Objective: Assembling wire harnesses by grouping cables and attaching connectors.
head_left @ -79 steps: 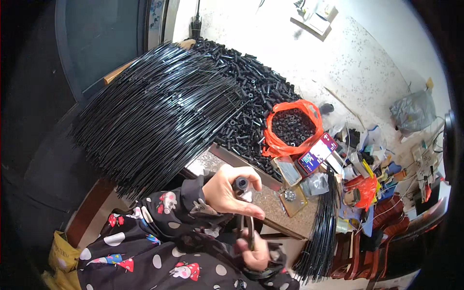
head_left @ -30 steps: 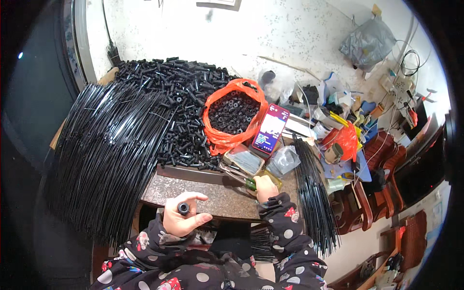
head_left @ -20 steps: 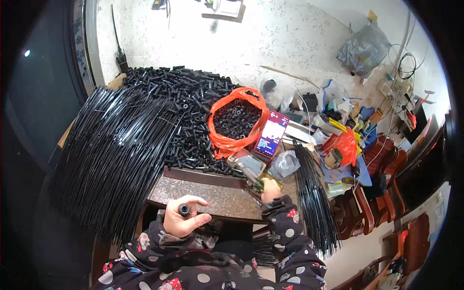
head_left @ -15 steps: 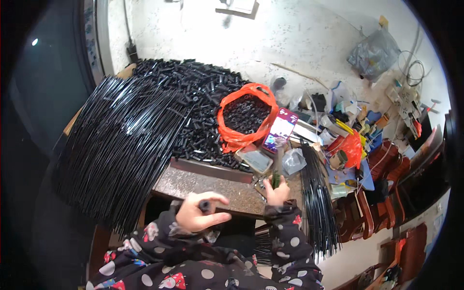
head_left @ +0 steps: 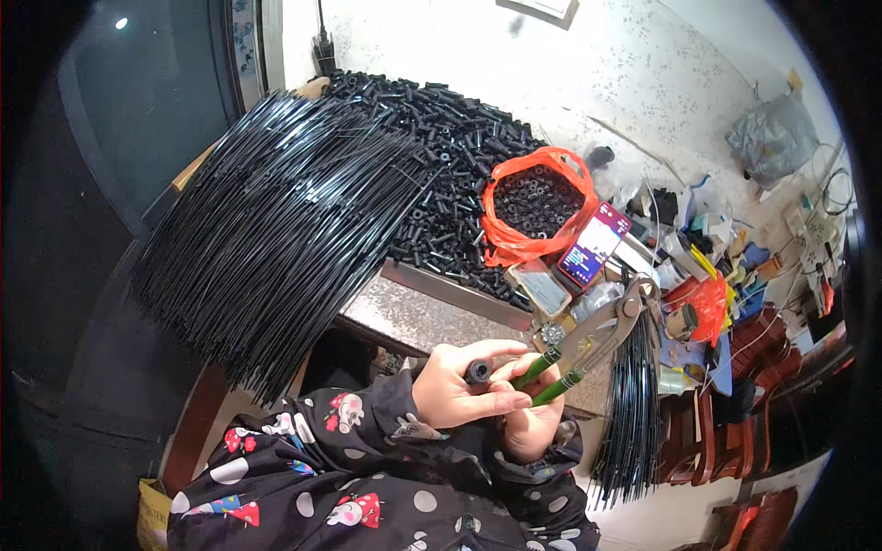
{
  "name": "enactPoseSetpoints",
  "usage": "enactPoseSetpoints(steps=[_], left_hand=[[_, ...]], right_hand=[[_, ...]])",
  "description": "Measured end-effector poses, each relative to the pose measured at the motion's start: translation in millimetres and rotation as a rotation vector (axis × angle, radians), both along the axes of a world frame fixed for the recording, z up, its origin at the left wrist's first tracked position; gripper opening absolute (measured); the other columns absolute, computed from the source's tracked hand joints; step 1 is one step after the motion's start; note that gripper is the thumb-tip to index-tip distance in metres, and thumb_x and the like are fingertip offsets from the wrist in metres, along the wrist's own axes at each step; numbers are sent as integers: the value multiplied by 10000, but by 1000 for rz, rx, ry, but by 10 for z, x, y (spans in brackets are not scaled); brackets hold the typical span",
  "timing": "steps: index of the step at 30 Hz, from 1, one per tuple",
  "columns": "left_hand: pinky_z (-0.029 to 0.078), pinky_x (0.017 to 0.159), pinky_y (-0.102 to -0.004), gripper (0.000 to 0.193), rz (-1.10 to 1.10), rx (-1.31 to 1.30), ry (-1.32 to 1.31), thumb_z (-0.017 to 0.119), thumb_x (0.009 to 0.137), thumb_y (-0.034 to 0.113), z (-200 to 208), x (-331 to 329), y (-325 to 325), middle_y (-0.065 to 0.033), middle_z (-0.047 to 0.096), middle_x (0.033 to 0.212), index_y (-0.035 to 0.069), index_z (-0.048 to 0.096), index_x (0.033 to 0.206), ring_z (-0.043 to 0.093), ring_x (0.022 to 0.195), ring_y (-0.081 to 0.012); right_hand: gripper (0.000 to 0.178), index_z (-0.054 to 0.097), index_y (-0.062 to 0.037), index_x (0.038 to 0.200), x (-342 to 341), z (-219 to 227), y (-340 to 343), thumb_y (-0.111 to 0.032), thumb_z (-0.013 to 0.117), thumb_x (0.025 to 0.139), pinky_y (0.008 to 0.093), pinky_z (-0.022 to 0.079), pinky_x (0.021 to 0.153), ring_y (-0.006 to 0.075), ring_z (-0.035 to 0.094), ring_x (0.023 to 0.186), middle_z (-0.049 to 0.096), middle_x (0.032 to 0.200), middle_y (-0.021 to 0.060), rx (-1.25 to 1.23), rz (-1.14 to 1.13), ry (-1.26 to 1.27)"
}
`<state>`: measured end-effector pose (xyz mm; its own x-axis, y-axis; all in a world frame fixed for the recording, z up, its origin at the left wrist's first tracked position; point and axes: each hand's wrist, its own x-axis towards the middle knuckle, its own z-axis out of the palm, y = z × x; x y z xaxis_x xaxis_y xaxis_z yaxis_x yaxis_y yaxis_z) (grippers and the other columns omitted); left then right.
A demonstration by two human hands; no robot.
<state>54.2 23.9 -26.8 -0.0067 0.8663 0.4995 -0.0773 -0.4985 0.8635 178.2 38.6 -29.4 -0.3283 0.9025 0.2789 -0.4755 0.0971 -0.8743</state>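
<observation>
My left hand (head_left: 446, 390) is closed around a short, thick black tube (head_left: 478, 372), whose round hollow end faces up. Close beside it, my right hand (head_left: 533, 430) grips a pair of pliers (head_left: 604, 338) by the green handles. The metal head of the pliers points up and to the right, over the edge of the workbench. My hands meet, with the left fingertips touching or nearly touching the handles; exactly what the right fingers do behind them is hidden.
A heap of short black tubes (head_left: 432, 129) lies behind a metal strip (head_left: 455, 292). Long black rods (head_left: 276, 230) fan out at left; another rod bundle (head_left: 629, 413) hangs at right. An orange bag (head_left: 501, 241) of small black parts and a lit phone (head_left: 595, 246) stand beyond my hands.
The view has shifted, so the bench sits further left-to-right across it. My right hand has lifted the pliers and brought them over to my left hand, which keeps the black tube.
</observation>
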Motion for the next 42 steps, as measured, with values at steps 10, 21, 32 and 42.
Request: enactPoseSetpoints(steps=[10,21,32,42], left_hand=[[412,812,-263,739,-256,-19,176,732,673,157,42,-190,17,-119,596,1017,-21,331,1268,546,897,-124],[185,460,-158,754,-237,-151,-187,766,627,108,190,-812,-82,115,285,561,32,376,1268,231,505,14],[297,442,-190,268,9,-49,167,716,691,176,222,-661,-76,54,487,529,20,601,876,406,487,-12],[343,472,-175,181,119,-205,74,662,713,116,44,-522,-19,43,508,566,15,555,819,431,513,-6]], right_hand=[[292,449,-33,858,-49,20,-20,-11,677,678,240,405,647,125,487,699,498,779,58,421,-186,-194],[261,526,4,1052,496,77,-95,-60,531,799,244,413,585,100,494,606,521,709,49,47,469,-896],[473,261,14,1307,491,170,-130,-75,423,871,297,447,671,167,543,709,564,891,142,-520,897,-477],[261,494,-47,1064,355,126,-318,-91,537,810,308,452,588,214,580,589,531,639,157,188,226,-1180]])
